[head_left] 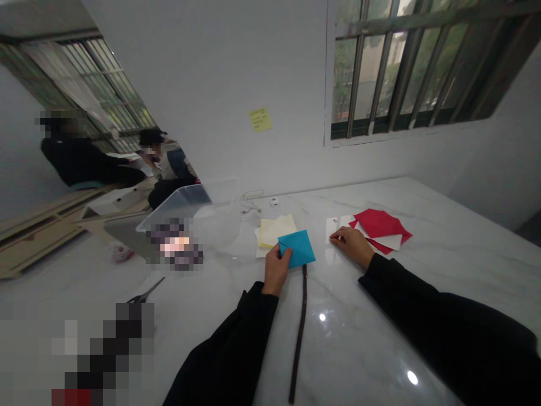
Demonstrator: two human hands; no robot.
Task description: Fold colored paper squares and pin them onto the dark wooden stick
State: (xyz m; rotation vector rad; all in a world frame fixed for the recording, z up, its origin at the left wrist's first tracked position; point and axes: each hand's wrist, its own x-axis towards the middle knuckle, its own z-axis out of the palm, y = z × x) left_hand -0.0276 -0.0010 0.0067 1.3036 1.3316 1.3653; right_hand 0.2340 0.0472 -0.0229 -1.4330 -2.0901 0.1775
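A blue folded paper (302, 246), square with diagonal creases, is gripped at its left side by my left hand (279, 265), thumb on top. My right hand (349, 243) rests low over the table with thumb and fingertips pinched together. Its fingertips are at the lower edge of a small white card (332, 226); whether they grip the card or something tiny is unclear. Just right of that hand lie folded red papers (376, 224) with a white sheet (386, 239) among them. Below the blue paper, a long dark brown strip (303, 316) runs toward me.
Pale yellow and white papers (274, 225) lie behind my left hand. A clear plastic bin (220, 217) stands to the left, with scissors (146, 294) nearer me. A cable (252, 203) and small white block (274, 201) lie by the wall. Two people sit far left.
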